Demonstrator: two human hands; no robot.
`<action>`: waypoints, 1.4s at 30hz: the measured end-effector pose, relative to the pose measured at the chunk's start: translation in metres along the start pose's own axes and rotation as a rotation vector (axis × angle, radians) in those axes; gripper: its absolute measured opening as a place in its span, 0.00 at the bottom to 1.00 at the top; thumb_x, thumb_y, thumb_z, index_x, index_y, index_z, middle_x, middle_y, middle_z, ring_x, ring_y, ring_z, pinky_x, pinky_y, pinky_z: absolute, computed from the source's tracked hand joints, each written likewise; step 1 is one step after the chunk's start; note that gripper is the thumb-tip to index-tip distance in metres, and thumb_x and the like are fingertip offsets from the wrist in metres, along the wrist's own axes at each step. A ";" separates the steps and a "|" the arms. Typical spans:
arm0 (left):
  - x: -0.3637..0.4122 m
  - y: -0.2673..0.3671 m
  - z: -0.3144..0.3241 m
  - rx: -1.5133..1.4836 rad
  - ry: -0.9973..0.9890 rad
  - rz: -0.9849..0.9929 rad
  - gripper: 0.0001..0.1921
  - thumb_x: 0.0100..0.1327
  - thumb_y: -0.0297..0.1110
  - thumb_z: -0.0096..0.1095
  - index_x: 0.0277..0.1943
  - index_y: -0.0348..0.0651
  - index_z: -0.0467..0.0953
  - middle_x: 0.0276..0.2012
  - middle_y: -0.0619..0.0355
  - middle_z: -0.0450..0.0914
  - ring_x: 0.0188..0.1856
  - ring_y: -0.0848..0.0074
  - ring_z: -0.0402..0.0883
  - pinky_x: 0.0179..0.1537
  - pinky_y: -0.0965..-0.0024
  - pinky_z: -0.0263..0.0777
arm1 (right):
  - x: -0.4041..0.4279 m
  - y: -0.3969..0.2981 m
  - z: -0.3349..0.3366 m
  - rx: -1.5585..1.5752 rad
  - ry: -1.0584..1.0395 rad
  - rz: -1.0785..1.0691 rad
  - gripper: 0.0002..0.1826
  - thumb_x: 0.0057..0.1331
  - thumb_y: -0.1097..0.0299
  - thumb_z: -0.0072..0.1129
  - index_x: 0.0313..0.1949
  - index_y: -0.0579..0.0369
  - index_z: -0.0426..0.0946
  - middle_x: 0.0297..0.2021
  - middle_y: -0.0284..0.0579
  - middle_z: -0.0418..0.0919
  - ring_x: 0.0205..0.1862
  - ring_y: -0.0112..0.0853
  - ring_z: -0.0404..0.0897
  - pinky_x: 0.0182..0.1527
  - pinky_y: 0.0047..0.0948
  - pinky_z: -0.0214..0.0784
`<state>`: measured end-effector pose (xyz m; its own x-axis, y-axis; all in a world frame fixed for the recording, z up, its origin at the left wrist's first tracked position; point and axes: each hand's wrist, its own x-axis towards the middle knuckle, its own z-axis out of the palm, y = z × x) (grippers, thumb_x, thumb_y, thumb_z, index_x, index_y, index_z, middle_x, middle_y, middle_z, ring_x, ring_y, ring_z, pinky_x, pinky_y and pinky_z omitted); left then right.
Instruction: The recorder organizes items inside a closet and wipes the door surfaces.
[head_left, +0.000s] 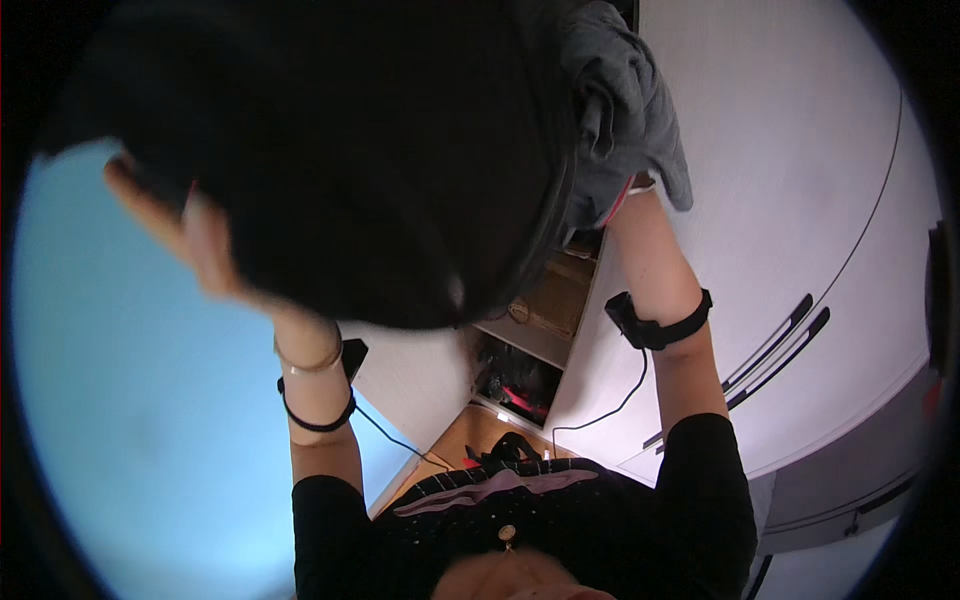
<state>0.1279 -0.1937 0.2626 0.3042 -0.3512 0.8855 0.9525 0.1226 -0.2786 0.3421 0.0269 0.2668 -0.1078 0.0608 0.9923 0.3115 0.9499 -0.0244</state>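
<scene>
A large black fabric item, perhaps a garment or a bag, is raised before me and fills the upper middle of the view. My left hand is at its lower left edge, palm against it, with fingers apart and blurred. On the right a crumpled grey cloth hangs beside the black fabric. My right arm reaches up to it, and the hand itself is hidden behind the grey and black cloth. Both forearms wear black straps with cables.
Below the cloth stands an open cabinet with shelves holding brown items and dark and red things. White cabinet doors with black handles are on the right. A light blue wall is on the left, and wooden floor shows below.
</scene>
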 end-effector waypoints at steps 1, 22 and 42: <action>0.009 0.006 0.009 -0.059 0.000 -0.013 0.28 0.60 0.39 0.54 0.62 0.50 0.55 0.61 0.50 0.56 0.62 0.60 0.56 0.60 0.57 0.56 | 0.010 0.005 0.003 -0.010 0.001 0.003 0.18 0.57 0.62 0.52 0.48 0.49 0.69 0.45 0.45 0.70 0.48 0.39 0.69 0.49 0.29 0.62; -0.006 0.033 0.293 -1.332 -0.172 -0.931 0.22 0.51 0.32 0.63 0.48 0.38 0.65 0.40 0.55 0.70 0.41 0.74 0.69 0.41 0.71 0.65 | 0.089 0.113 0.062 -0.449 -0.126 0.333 0.17 0.56 0.71 0.49 0.47 0.50 0.70 0.38 0.42 0.75 0.41 0.35 0.73 0.43 0.27 0.65; -0.087 0.004 0.412 -1.186 -0.378 -1.335 0.28 0.58 0.27 0.52 0.61 0.39 0.54 0.51 0.47 0.67 0.49 0.65 0.69 0.50 0.66 0.63 | 0.090 0.194 0.100 0.895 -0.177 0.803 0.14 0.60 0.61 0.45 0.37 0.55 0.77 0.32 0.41 0.77 0.34 0.32 0.74 0.38 0.27 0.69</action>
<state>0.1007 0.2194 0.3375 -0.4378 0.5752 0.6910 0.0825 -0.7396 0.6679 0.2986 0.2477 0.3396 -0.3327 0.7039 0.6275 -0.4060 0.4937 -0.7690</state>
